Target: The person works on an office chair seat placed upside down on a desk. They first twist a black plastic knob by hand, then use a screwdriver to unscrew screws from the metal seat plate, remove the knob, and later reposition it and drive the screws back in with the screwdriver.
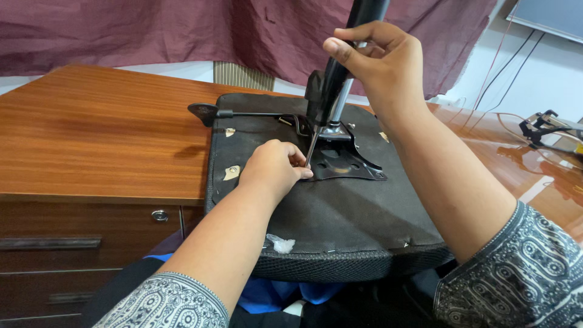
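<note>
An upturned black office-chair seat lies on my lap and the edge of a wooden desk. A black metal mounting plate sits on its underside, with a gas-lift cylinder standing up from it. My right hand grips the black upper part of the cylinder. Low on the seat, my left hand pinches a thin dark tool, its tip at the plate's left edge. A lever with a black paddle handle sticks out to the left.
Dark red cloth hangs behind the desk. Desk drawers with a round lock are at lower left. At right, a glossy tabletop carries a small black bracket and cables. A scrap of clear plastic lies on the seat's near edge.
</note>
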